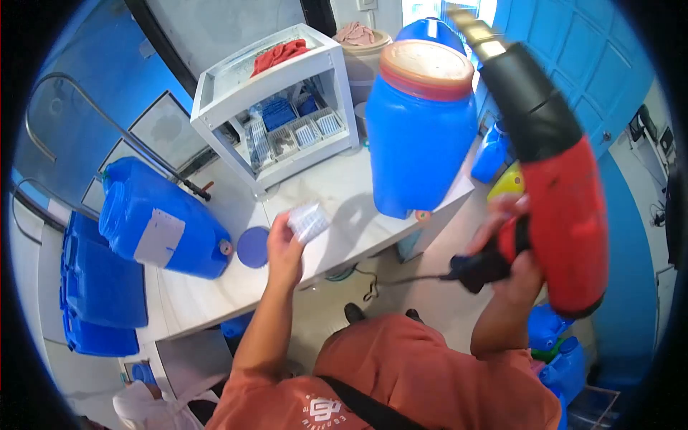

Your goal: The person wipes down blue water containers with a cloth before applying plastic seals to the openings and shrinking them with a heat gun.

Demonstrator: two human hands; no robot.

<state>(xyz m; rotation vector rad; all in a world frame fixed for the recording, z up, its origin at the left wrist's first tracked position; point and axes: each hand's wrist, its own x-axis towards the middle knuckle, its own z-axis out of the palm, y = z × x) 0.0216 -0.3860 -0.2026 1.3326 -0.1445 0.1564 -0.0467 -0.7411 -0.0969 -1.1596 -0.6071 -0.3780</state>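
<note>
My left hand (285,254) is closed on a small clear plastic packet (308,221), held up over the front part of the white counter (201,301). A round dark blue lid (253,247) lies on the counter just left of that hand. On the right, my right hand (512,251) is wrapped round the handle of a red and black heat gun (559,179). Its metal nozzle points up and to the left, above a big blue drum (419,143). A dark cord runs from the gun's handle to the left.
A white cabinet (345,93) with small baskets stands at the back, a red cloth (279,56) on top. At the left are a blue container (193,240) and a curved metal pipe (93,107). Blue bottles (570,365) stand low right, near a blue door (573,64).
</note>
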